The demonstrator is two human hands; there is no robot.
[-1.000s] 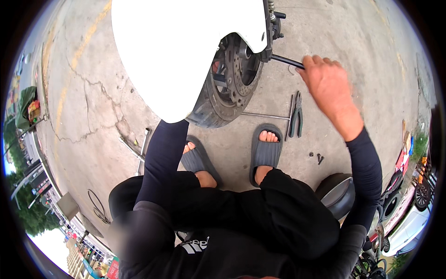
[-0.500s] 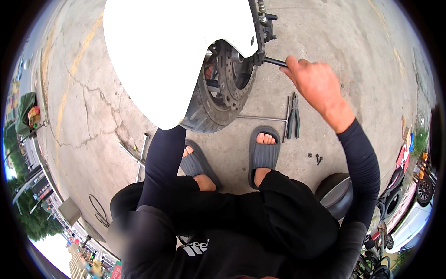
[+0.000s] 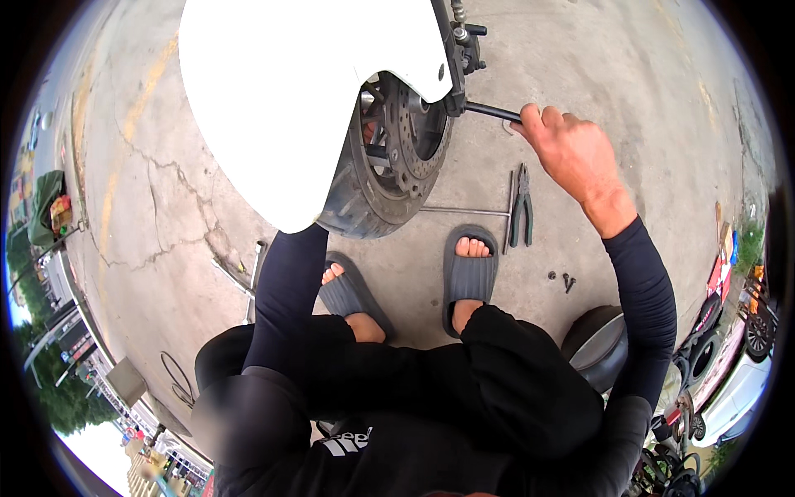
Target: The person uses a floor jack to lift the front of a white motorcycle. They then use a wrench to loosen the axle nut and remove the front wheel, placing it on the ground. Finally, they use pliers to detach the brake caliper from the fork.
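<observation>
My right hand is closed round the outer end of a dark wheel axle. The axle sticks out sideways from the lower end of the fork, beside the wheel's drilled brake disc. My left arm reaches under the white fender to the far side of the front wheel. Only a bit of my left hand shows between the spokes; its fingers are mostly hidden.
Pliers and a T-handle wrench lie right of the wheel. Several small bolts are near my right foot. A cross-shaped wrench lies by my left foot, and a dark rounded container stands beside my right knee.
My right hand has moved slightly right, away from the fork, and a longer stretch of the axle shows. The wheel and fender have shifted slightly left in the picture.
</observation>
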